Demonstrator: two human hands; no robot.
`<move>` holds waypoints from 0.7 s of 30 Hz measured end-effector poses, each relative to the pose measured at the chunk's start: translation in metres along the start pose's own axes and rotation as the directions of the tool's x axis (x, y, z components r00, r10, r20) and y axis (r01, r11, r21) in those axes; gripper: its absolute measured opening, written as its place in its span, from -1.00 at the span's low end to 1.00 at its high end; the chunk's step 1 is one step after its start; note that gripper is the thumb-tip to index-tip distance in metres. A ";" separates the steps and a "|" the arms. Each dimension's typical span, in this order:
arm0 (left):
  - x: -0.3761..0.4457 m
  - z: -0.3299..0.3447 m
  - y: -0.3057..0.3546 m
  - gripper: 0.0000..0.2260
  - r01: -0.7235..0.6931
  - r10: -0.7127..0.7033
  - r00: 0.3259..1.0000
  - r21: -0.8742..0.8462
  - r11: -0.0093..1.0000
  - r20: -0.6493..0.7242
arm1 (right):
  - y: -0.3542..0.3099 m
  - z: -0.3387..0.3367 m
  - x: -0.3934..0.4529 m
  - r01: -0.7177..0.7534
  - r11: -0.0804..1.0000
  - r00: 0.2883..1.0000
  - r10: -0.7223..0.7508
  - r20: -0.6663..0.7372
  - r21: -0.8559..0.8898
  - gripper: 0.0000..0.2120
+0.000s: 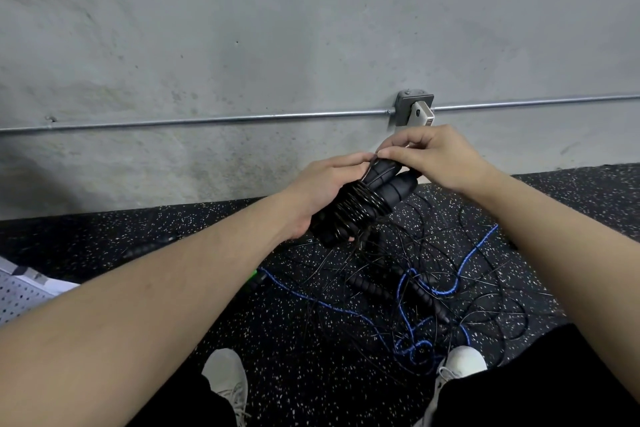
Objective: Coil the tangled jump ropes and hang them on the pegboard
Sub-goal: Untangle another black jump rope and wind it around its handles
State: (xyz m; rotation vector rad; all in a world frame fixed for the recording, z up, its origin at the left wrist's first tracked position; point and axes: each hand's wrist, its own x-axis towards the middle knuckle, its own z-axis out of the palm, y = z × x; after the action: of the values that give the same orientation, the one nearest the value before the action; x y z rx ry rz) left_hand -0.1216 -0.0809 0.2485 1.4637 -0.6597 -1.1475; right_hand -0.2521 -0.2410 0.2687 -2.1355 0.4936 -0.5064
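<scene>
Left hand [320, 192]: wrapped around a black jump rope [360, 206], whose cord is wound about its paired handles.
Right hand [438, 158]: the cord's end is pinched between thumb and fingertips at the handle tops.
Tangled ropes [415, 291]: black and blue cords are spread on the speckled floor [294, 374], below the hands.
Pegboard [20, 291]: seen at the left edge.
</scene>
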 end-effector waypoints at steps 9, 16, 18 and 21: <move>-0.006 0.013 0.006 -0.74 -0.342 0.407 0.912 0.441 0.830 -0.058 | -0.010 -0.005 -0.001 -0.045 0.977 0.994 0.064 -0.087 0.210 -0.90; -0.004 0.019 0.006 -0.68 -0.331 0.435 0.900 0.587 0.739 -0.039 | -0.008 -0.007 -0.011 -0.063 0.948 0.986 0.108 -0.128 0.312 -0.88; -0.004 0.022 0.006 -0.71 -0.327 0.439 0.897 0.593 0.736 -0.050 | -0.005 -0.007 -0.013 -0.065 0.952 0.984 0.110 -0.139 0.298 -0.88; -0.004 0.023 0.006 -0.73 -0.339 0.447 0.893 0.559 0.757 -0.063 | -0.004 -0.009 -0.017 -0.018 0.965 0.990 0.053 -0.127 0.262 -0.87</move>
State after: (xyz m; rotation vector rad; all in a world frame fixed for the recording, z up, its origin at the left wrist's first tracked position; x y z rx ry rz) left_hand -0.1433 -0.0883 0.2571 1.7587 -1.1559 -0.4869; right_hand -0.2705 -0.2360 0.2733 -1.8467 0.5089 -0.6599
